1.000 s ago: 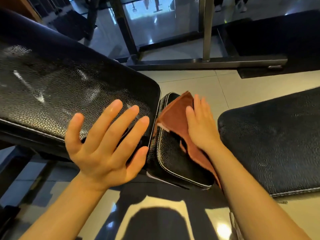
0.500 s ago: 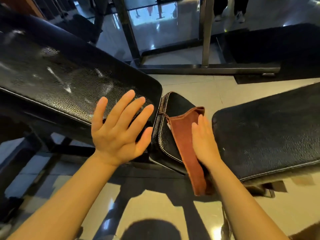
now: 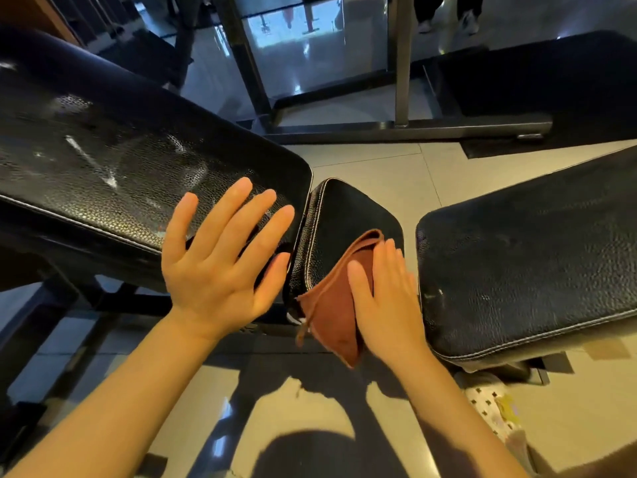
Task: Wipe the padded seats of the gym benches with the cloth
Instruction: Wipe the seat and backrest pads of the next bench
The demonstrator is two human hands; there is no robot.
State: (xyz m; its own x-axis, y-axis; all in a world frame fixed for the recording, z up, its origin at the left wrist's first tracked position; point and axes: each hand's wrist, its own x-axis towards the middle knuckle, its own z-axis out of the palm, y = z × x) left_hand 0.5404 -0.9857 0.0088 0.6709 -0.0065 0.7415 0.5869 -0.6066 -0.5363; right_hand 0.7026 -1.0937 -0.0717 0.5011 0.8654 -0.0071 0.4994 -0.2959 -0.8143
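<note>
A small black padded seat sits between a long black back pad on the left and a second bench's black pad on the right. With straight fingers, my right hand presses a folded rust-brown cloth flat against the small seat's near right edge. The cloth's lower end hangs off the seat. My left hand is spread open, fingers straight, over the near right corner of the long pad; whether it touches the pad I cannot tell.
Beige floor tiles lie beyond the seats. A dark steel frame base and upright post stand behind, with a black floor mat at the back right. A person's feet show at the top. Bench legs run under the left pad.
My right hand has slid the cloth across the small seat toward its near right edge, so more of the seat top shows. My left hand stays spread over the long pad's corner.
</note>
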